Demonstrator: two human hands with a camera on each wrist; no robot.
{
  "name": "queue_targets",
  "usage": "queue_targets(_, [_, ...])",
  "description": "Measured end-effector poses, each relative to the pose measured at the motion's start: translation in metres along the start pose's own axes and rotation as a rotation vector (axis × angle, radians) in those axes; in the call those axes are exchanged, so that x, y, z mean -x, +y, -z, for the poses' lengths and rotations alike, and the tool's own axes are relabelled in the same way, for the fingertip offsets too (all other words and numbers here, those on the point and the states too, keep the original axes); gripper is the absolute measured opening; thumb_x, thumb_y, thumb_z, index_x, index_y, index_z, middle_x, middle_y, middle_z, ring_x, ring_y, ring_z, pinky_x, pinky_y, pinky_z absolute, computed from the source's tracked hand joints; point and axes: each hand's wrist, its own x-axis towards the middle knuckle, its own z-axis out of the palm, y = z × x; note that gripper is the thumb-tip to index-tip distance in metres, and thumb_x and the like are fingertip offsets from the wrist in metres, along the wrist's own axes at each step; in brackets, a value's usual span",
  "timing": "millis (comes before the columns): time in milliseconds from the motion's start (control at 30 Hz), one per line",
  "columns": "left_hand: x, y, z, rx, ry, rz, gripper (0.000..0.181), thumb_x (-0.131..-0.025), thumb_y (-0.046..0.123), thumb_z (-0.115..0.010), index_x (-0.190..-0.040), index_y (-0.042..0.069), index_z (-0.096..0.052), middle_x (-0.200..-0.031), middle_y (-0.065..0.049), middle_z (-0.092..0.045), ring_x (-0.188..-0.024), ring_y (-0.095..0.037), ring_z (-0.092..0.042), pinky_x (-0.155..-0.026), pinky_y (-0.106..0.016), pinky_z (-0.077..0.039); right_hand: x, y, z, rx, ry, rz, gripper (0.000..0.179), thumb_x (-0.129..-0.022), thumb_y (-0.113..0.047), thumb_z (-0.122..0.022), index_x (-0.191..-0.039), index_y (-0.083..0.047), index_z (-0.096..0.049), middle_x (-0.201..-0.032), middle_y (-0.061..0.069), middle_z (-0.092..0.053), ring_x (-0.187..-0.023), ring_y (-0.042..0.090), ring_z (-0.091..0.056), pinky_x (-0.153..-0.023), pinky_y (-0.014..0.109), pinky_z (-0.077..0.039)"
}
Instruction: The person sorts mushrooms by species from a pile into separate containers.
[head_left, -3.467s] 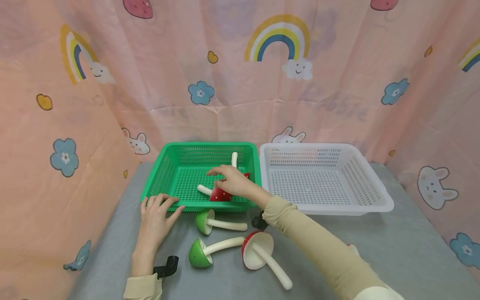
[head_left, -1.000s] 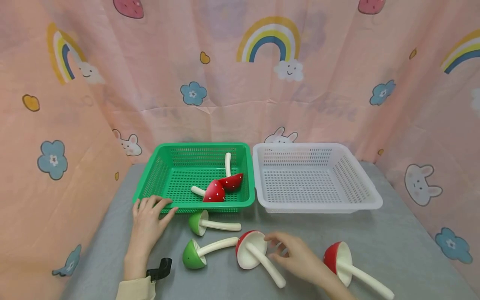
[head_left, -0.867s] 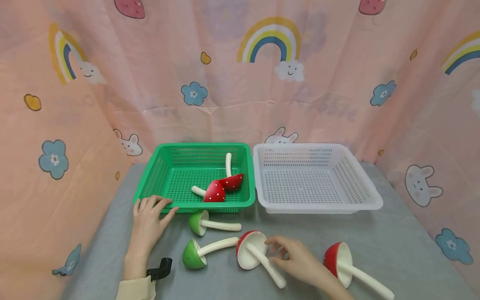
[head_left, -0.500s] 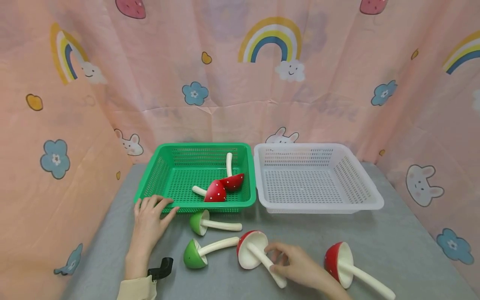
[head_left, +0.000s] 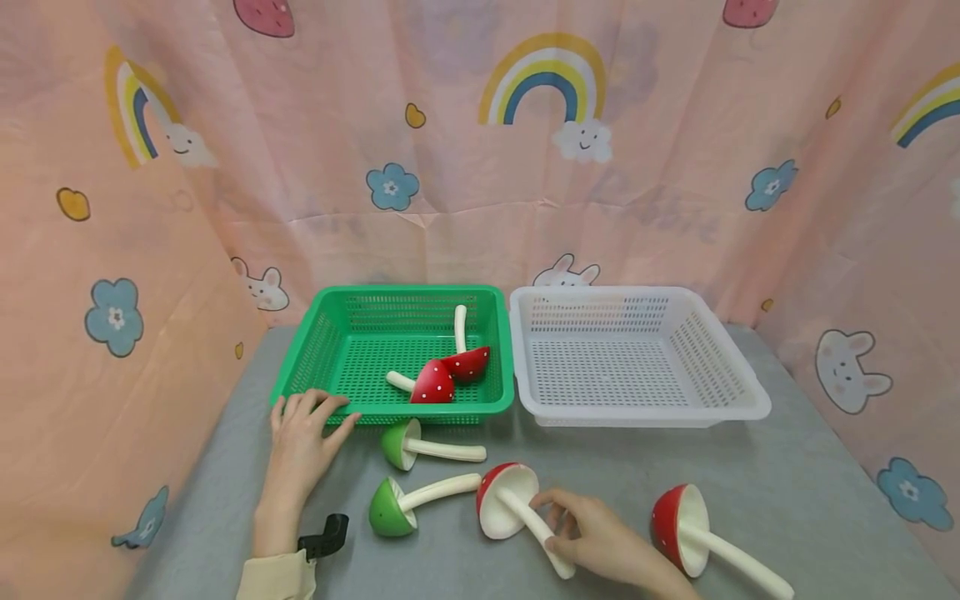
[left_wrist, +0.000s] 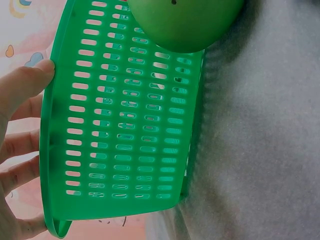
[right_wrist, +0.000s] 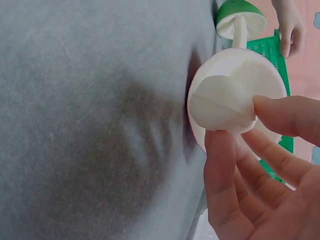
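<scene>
My right hand (head_left: 600,533) is at a toy mushroom with a red, white-dotted cap (head_left: 498,508) lying on the table. In the right wrist view my thumb and fingers pinch its white stem (right_wrist: 220,102), seen end-on, with the hollow pale cap behind it. At the left, my left hand (head_left: 300,450) holds the front rim of a green basket (head_left: 420,410). The left wrist view has the thumb on the rim's outer side and the fingers over the other side. Two red-capped mushrooms (head_left: 433,383) lie inside that basket.
Two green-capped mushrooms, one near the basket (head_left: 446,451) and one closer to me (head_left: 392,510), lie between my hands. Another red-capped mushroom (head_left: 678,529) rests right of my right hand. Beside the green basket stands a white basket (head_left: 645,413). A patterned pink curtain (head_left: 465,225) hangs behind.
My right hand has left the space over the green basket, come down to the table and closed on the red-capped mushroom's stem. The left hand keeps its place on the rim.
</scene>
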Motion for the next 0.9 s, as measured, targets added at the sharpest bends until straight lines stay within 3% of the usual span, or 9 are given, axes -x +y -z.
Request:
queue_targets(300, [-0.001,0.000,-0.001,-0.003,0.005,-0.007,0.026,-0.079,0.025,-0.079,-0.101,0.012,-0.072,-0.100,-0.009,-0.063,-0.103,-0.033,-0.052,-0.108,-0.067,-0.023,0.003,-0.003,0.002,0.054,0.045,0.050,0.034,-0.082,-0.011,-0.072,-0.114,-0.014,-0.062,-0.089,-0.002,-0.060,-0.072,0.001,-0.051,-0.058,0.019,-0.042])
queue_targets(700, [-0.002,-0.001,-0.001,-0.006,0.004,-0.007,0.026,-0.079,0.026,-0.079,-0.101,0.013,-0.072,-0.100,-0.009,-0.063,-0.104,-0.033,-0.052,-0.109,-0.067,-0.023,0.006,-0.009,0.010,0.062,0.106,0.180,0.036,-0.084,-0.008,-0.071,-0.117,-0.014,-0.059,-0.088,-0.001,-0.063,-0.076,-0.001,-0.055,-0.061,0.019,-0.047])
queue_targets(900, [0.000,-0.001,0.000,-0.004,0.000,0.000,0.027,-0.079,0.025,-0.079,-0.101,0.012,-0.072,-0.100,-0.010,-0.063,-0.104,-0.033,-0.051,-0.108,-0.067,-0.022,0.005,-0.021,0.016,0.066,0.114,0.185,0.037,-0.085,-0.008,-0.069,-0.120,-0.016,-0.058,-0.090,-0.005,-0.063,-0.080,0.000,-0.056,-0.061,0.019,-0.048])
